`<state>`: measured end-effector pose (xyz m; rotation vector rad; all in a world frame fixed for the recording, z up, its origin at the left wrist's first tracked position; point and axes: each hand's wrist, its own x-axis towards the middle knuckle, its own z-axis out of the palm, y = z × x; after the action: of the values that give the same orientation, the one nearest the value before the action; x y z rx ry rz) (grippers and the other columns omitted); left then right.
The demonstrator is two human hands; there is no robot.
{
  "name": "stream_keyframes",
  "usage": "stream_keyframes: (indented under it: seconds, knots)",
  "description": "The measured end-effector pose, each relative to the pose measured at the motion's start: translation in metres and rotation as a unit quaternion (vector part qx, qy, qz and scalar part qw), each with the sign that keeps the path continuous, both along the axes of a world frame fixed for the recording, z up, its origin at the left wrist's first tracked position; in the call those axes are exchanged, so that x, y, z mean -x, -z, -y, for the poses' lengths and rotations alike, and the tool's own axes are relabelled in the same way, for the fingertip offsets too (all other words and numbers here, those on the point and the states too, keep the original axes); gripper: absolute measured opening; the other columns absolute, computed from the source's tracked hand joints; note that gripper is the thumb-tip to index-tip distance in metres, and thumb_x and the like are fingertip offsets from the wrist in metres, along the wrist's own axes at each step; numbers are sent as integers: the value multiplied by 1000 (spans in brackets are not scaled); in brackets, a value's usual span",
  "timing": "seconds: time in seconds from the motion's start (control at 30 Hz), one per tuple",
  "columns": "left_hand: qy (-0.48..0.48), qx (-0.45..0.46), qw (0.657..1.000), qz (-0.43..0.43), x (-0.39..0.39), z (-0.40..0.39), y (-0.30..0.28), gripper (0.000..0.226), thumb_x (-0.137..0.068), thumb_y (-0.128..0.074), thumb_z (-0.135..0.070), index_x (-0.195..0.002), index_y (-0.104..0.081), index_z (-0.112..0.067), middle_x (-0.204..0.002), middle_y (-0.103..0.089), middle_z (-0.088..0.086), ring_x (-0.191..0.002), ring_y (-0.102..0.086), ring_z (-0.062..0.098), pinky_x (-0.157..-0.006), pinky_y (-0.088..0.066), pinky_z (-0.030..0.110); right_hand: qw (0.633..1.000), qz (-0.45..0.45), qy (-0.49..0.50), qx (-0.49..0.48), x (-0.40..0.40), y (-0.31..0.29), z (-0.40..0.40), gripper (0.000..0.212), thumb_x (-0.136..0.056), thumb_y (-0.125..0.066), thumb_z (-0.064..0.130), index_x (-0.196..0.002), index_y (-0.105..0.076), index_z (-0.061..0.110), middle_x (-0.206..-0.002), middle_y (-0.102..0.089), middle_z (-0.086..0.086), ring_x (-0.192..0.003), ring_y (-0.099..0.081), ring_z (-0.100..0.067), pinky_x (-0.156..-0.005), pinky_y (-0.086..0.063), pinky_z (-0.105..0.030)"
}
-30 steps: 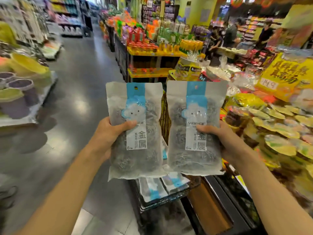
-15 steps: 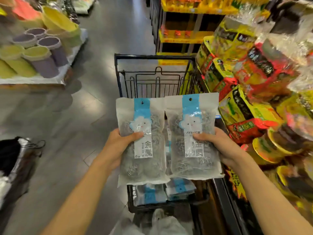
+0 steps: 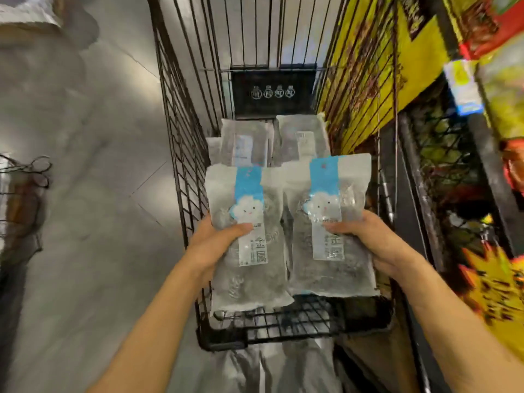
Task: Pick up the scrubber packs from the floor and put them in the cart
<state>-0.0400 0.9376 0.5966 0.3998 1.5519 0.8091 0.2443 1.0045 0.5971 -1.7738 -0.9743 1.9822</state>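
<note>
Now two packs hang over the cart (image 3: 181, 154).
Left hand (image 3: 211, 246) grips one scrubber pack (image 3: 249, 279), right hand (image 3: 377, 245) another (image 3: 329, 268); next, lower toward twelve o'clock and let go.

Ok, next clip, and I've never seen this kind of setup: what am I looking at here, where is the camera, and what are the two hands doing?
No machine here: a person wears one camera on the head, looking down at their own bare hands. The left hand grips one scrubber pack, thumb across its label; the right hand grips a second pack the same way. Both packs are held over a black wire shopping cart. More packs of the same kind already lie inside it. Grey shop floor is to the left, blurred shelves of goods to the right.
</note>
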Motion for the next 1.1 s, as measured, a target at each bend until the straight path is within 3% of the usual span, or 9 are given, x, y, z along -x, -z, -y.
stream_keyframes:
  seconds: [0.13,0.37,0.53,0.67,0.8,0.87,0.93,1.03,1.1]
  knots:
    - [-21,48,999,-4,-6,-2,51,31,-84,-81,-7,-112,-72,-15,-88,-82,-1,-80,-79,16,-59,-62,27,999,34,-9,1,6,52,-1,31,-87,-75,3,-112,-73,23,-109,-80,-1,-99,-77,-18,-95,-56,-41]
    - [-23,84,996,-31,-18,2,102,34,-80,-84,-9,-111,-72,-17,-95,-81,4,-83,-79,20,-62,-63,30,999,47,-2,0,1,109,5,39,-84,-74,3,-116,-70,24,-105,-81,-1,-99,-77,-22,-101,-56,-49]
    - [-10,81,995,-58,-19,-3,102,30,-81,-83,-5,-106,-71,-18,-96,-81,5,-81,-79,17,-64,-64,29,997,74,-14,18,-5,121,4,58,-78,-84,16,-130,-61,25,-111,-79,4,-104,-76,-19,-103,-55,-48]
    - [44,52,979,-190,-22,0,104,40,-79,-88,-17,-113,-68,-20,-101,-79,-4,-85,-77,10,-66,-58,22,981,185,-55,-7,-5,123,4,81,-61,-92,41,-130,-52,27,-117,-72,6,-108,-69,-19,-101,-54,-47]
    - [120,28,923,-366,-21,4,110,56,-75,-89,-39,-113,-55,-16,-104,-66,-2,-97,-63,19,-74,-52,32,952,288,-92,-58,-1,114,9,84,-76,-89,37,-142,-43,15,-131,-60,-6,-114,-58,-23,-97,-49,-37]
    - [174,30,889,-423,-21,6,108,73,-77,-87,-42,-131,-49,-10,-120,-61,10,-114,-57,30,-94,-52,47,930,333,-117,-106,3,107,13,89,-80,-86,34,-150,-36,14,-142,-50,-12,-130,-51,-30,-108,-45,-43]
    - [240,25,847,-474,-22,8,99,87,-85,-80,-36,-150,-33,-5,-140,-50,18,-129,-49,36,-108,-46,51,895,377,-180,-153,10,93,16,86,-85,-81,28,-153,-31,15,-141,-43,-14,-131,-46,-33,-108,-43,-43]
    - [387,-10,763,-518,-19,8,72,71,-96,-63,-22,-157,-27,-13,-155,-36,12,-140,-40,33,-112,-42,47,819,427,-323,-209,22,60,21,77,-88,-74,34,-151,-31,20,-141,-43,-13,-125,-47,-32,-100,-45,-40]
    - [447,-18,741,-501,-15,5,46,71,-95,-60,-28,-158,-27,-19,-158,-35,8,-144,-38,30,-116,-35,45,785,425,-384,-233,26,36,25,81,-91,-61,54,-155,-26,21,-146,-43,-11,-130,-49,-32,-103,-45,-39]
